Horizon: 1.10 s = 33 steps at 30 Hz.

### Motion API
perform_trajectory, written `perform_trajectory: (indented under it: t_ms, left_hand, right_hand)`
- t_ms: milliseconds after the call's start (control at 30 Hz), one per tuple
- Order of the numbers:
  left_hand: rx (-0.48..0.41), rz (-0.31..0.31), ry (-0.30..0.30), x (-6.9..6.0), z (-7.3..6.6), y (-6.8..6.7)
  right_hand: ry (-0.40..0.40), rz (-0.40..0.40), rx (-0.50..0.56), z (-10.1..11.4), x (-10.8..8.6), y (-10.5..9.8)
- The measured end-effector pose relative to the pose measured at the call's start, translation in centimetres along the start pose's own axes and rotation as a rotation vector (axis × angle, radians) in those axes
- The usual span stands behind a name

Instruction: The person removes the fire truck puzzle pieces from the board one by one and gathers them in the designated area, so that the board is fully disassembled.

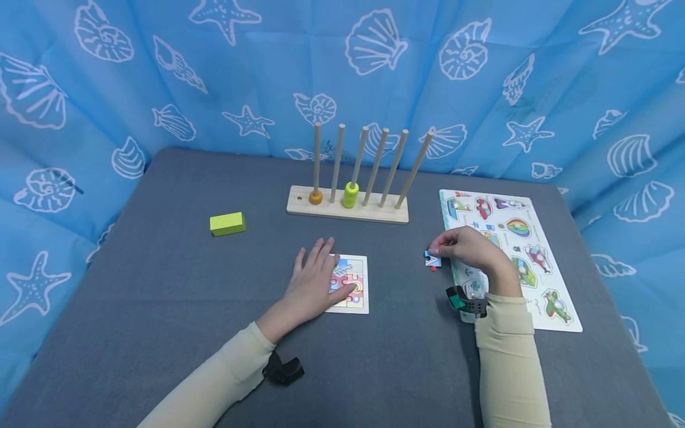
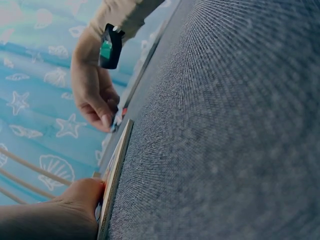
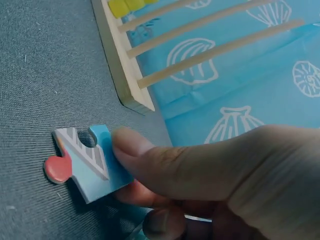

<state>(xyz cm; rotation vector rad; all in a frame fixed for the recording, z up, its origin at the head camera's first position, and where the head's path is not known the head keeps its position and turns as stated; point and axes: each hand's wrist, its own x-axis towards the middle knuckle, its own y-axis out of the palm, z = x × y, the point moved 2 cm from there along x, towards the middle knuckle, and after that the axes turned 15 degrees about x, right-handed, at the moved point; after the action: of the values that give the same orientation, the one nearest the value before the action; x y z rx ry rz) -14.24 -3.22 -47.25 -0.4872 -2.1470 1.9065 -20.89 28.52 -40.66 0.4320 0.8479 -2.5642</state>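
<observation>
Between thumb and fingers, my right hand (image 1: 468,246) pinches a jigsaw piece (image 3: 92,162), blue with grey-white stripes and a red knob. In the head view this piece is just left of the vehicle board. My left hand (image 1: 313,282) lies with fingers spread over the left part of a small square jigsaw puzzle (image 1: 363,309) with a pale frame, hiding some of its picture. Pink and blue pieces show inside the frame. The left wrist view catches the left thumb (image 2: 85,192) against the puzzle's edge.
A wooden peg rack (image 1: 348,212) with several upright rods stands at the back; it bears an orange bead (image 1: 316,197) and a lime-green bead (image 1: 350,195). At left lies a yellow-green block (image 1: 227,224). A white vehicle picture board (image 1: 556,318) lies partly under the right forearm.
</observation>
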Motion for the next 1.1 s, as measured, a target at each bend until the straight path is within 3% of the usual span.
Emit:
perform_trajectory:
  t_ms: [300,633,767,967,1100]
  left_hand:
    - [-0.004,-0.035,0.003,0.0,0.1,-0.1]
    - [0.000,0.012,0.002,0.1,0.1,-0.1]
    - [-0.031,0.021,0.046,0.1,0.6,-0.4]
    - [-0.039,0.000,0.159,-0.7,2.5,-0.4]
    - [-0.027,-0.034,0.229,-1.0,3.0,-0.1]
  right_hand:
    - [0.009,0.010,-0.093,1.0,0.0,0.6]
    - [0.018,0.017,-0.226,1.8,0.1,1.4]
    - [0.020,0.003,-0.233,1.9,0.0,1.5]
    - [-0.003,-0.016,-0.245,2.0,-0.1,1.9]
    - [-0.029,-0.063,-0.358,2.8,-0.3,2.7]
